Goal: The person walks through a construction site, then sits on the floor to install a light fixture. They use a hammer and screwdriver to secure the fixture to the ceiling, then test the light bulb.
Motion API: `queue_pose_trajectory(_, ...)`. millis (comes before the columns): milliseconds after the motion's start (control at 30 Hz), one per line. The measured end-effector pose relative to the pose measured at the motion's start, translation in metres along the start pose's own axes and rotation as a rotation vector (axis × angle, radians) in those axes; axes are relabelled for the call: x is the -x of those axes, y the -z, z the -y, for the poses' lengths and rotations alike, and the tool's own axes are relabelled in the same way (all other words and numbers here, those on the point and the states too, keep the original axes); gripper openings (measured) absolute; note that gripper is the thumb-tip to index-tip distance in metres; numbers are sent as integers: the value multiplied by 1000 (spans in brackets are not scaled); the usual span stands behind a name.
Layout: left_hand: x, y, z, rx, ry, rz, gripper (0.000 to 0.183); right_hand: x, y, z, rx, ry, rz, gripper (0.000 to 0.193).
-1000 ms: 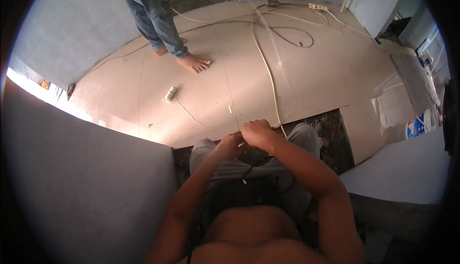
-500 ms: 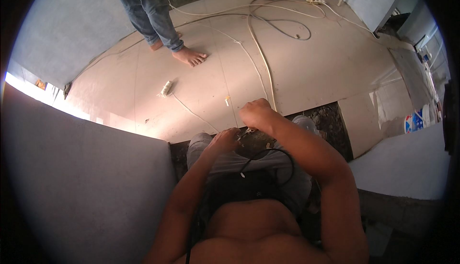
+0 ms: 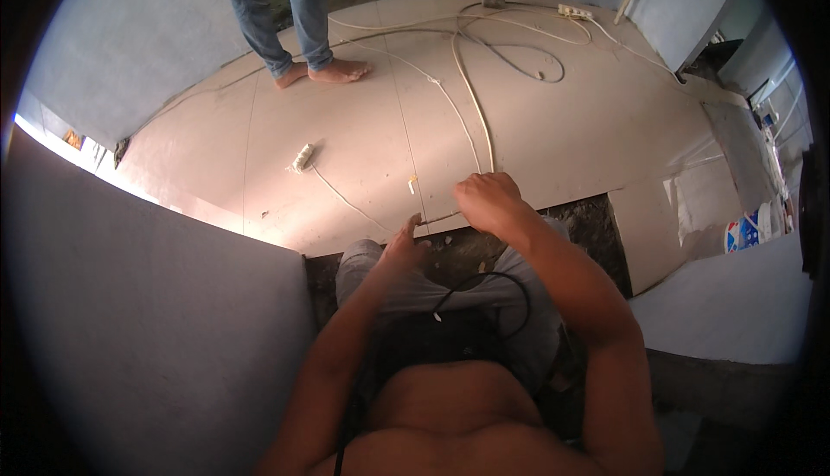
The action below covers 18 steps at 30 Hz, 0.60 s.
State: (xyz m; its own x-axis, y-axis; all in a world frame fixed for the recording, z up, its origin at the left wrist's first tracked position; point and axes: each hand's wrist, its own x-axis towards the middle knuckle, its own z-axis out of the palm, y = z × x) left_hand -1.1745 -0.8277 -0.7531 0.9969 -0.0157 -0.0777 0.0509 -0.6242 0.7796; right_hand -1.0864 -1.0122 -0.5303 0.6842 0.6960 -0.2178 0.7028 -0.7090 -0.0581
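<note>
Thin strand (image 3: 441, 217) (string or tool, can't tell) lies btwn the hands, just L of R hand (image 3: 488, 203), long axis approx. L–R near the tile floor's (image 3: 553, 121) front edge. R hand is clenched round one end; L hand (image 3: 404, 245) is at the other, fingers part-spread, can't tell if pinching. White roll (image 3: 303, 158) lies beyond. Vs prev. frame: hands farther apart, co-worker's feet (image 3: 340, 70) closer together.

The right hand (image 3: 489, 202) is now well apart from the left hand (image 3: 405, 244), a thin piece (image 3: 440, 217) showing between them. The other person's feet (image 3: 341, 70) stand closer together, nearer the tiled floor's (image 3: 571, 121) far edge than before.
</note>
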Motion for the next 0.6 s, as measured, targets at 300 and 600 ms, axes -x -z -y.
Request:
queue_pose_trajectory(300, 0, -2, 10, 240, 264, 281, 47, 20, 2, -8, 1, -106, -67, 10)
queue_pose_trajectory(600, 1, -4, 22, -182, 173, 129, 28, 17, 1, -5, -25, -114, -44, 12)
